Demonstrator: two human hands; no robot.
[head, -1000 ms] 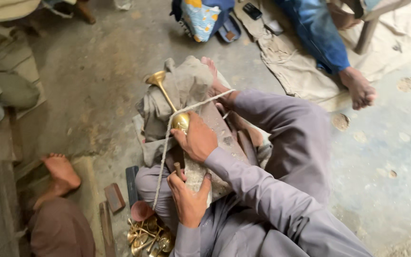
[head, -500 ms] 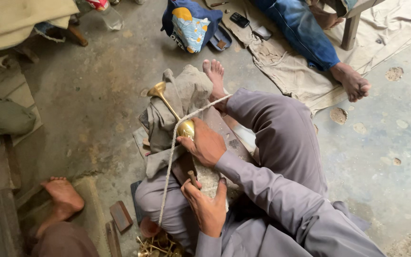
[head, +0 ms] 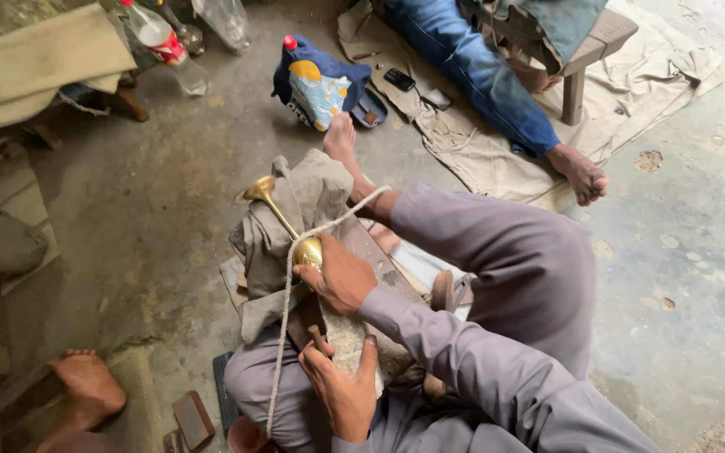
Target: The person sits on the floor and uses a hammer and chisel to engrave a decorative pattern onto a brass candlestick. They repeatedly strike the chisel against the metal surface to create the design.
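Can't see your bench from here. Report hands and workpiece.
Left hand holds a thin tool. Right hand presses the brass goblet onto the cloth-covered block. White cord loops over the goblet. Nothing in the way.

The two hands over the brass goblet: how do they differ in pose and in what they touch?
The right hand lies farther from the body, palm down over the bowl of the brass goblet, pressing it onto the grey cloth. The left hand sits close to the body and grips a thin wooden-handled tool, not the goblet. Both are bare, with grey sleeves, and lie beside the white cord.
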